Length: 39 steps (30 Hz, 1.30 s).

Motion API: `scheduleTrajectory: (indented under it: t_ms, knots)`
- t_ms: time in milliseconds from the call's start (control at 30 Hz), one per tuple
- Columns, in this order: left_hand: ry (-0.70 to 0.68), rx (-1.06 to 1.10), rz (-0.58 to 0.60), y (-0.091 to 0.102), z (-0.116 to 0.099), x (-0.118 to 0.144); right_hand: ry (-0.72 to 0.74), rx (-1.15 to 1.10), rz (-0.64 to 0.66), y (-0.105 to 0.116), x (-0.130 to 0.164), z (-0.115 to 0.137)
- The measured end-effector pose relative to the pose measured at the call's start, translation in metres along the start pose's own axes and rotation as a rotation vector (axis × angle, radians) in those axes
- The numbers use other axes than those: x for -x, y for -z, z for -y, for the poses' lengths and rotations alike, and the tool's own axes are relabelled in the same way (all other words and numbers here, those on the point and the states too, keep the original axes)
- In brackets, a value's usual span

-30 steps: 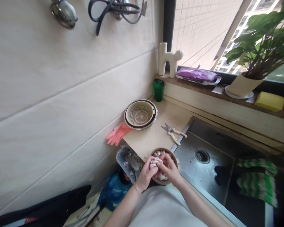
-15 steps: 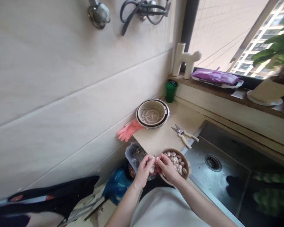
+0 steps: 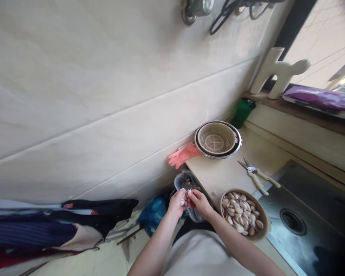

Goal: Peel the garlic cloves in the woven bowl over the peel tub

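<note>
My left hand (image 3: pixel 177 203) is closed around a whitish piece of garlic (image 3: pixel 183 198), partly hidden by the fingers. My right hand (image 3: pixel 200 204) meets it, thumb and fingertips pinching a small pale garlic piece (image 3: pixel 189 191). Both hands are held over a lined waste bin (image 3: pixel 178 179) with dark scraps and peelings inside. To the right of my right forearm stands a tan bowl (image 3: pixel 266 220), filled with several unpeeled garlic cloves (image 3: pixel 241 215).
Pruning shears (image 3: pixel 254 172) lie on the counter (image 3: pixel 212 172) beside the sink (image 3: pixel 284 191). Nested colanders (image 3: pixel 217 138), pink rubber gloves (image 3: pixel 184 154) and a green cup (image 3: pixel 242 113) are near the wall. A blue bag (image 3: pixel 152 214) sits below; dark clothing (image 3: pixel 103 214) hangs at left.
My view has turned left, so the counter things appear farther right. My hands have moved away from the bowl's edge to over the bin, still together at the garlic.
</note>
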<state>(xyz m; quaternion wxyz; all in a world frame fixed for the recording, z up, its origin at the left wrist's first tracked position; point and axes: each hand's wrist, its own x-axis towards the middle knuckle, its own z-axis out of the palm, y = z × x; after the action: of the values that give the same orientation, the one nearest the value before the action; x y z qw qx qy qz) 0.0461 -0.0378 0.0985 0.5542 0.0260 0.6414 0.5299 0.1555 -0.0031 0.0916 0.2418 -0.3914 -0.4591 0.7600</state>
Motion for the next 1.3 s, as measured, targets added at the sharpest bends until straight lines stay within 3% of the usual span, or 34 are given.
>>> scheduleTrajectory:
  t_ms: [233, 433, 600, 767, 933, 1100, 1300]
  knots:
    - [0.027, -0.157, -0.035, 0.018, 0.007, -0.043, -0.007, 0.091, -0.147, -0.001, -0.032, -0.033]
    - [-0.036, -0.363, 0.110, 0.026, 0.012, -0.048, 0.044, 0.230, -0.313, -0.004, -0.041, -0.047]
    - [-0.147, -0.441, 0.137, 0.030, 0.011, -0.053, 0.077, 0.260, -0.351, -0.005, -0.040, -0.053]
    - [-0.165, -0.463, 0.109, 0.030, 0.012, -0.058, 0.017, 0.202, -0.386, -0.009, -0.045, -0.063]
    - [-0.140, -0.435, 0.032, 0.029, 0.013, -0.064, -0.058, 0.154, -0.426, -0.014, -0.052, -0.063]
    - [-0.132, -0.401, 0.010, 0.031, 0.009, -0.067, -0.107, 0.250, -0.444, -0.010, -0.058, -0.061]
    - [-0.172, -0.402, 0.035, 0.040, -0.002, -0.063, -0.057, 0.388, -0.468, -0.004, -0.041, -0.049]
